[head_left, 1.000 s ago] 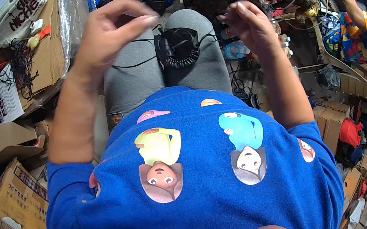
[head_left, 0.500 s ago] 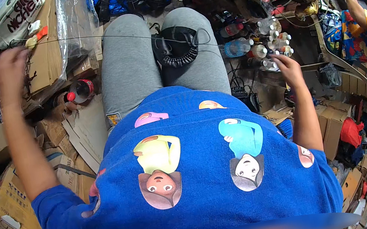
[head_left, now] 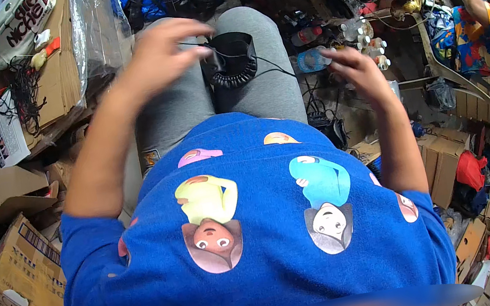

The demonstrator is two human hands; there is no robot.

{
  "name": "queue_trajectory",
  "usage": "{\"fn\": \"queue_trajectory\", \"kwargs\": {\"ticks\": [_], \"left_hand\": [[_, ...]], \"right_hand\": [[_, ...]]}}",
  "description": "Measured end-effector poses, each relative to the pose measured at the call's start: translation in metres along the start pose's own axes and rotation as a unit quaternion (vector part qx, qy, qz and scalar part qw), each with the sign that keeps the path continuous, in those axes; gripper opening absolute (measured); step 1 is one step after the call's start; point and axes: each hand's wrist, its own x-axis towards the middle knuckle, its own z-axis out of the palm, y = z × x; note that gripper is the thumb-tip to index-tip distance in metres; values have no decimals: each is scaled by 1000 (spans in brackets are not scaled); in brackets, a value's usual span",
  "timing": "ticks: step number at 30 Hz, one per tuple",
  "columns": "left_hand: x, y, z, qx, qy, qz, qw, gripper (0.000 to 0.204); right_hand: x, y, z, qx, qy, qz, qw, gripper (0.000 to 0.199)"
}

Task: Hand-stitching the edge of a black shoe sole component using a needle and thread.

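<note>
A black shoe (head_left: pixel 233 77) with a ridged, looped edge rests on my lap between the thighs, its round opening facing up. Thin black cord (head_left: pixel 272 65) loops over it and trails across my right thigh. My left hand (head_left: pixel 160 53) hovers just left of the shoe, a little blurred, thumb and fingers apart beside the cord. Off to the right of my knee, my right hand (head_left: pixel 361 72) is raised with its fingers loosely spread and bent toward the shoe. Whether a fine strand touches its fingertips is too small to tell.
Flattened cardboard (head_left: pixel 58 80) and a tangle of black cord (head_left: pixel 25 96) lie at left, above an open carton (head_left: pixel 11 189). Several plastic bottles (head_left: pixel 314 60) stand right of my knees. A curved strip (head_left: pixel 474 88) juts out near another person's colourful sleeve (head_left: pixel 489 44).
My left hand has swung from the far left in to the shoe, and the taut strand has gone slack. My right hand has shifted slightly left; its fingers have spread.
</note>
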Motion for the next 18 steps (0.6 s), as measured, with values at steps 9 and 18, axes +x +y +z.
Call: {"fn": "queue_trajectory", "kwargs": {"ticks": [9, 18], "left_hand": [[51, -1, 39, -142, -201, -62, 967, 25], [53, -8, 44, -281, -205, -136, 928, 21]], "right_hand": [[73, -51, 55, 9, -48, -146, 988, 15], [82, -51, 57, -32, -88, -213, 972, 14]]}}
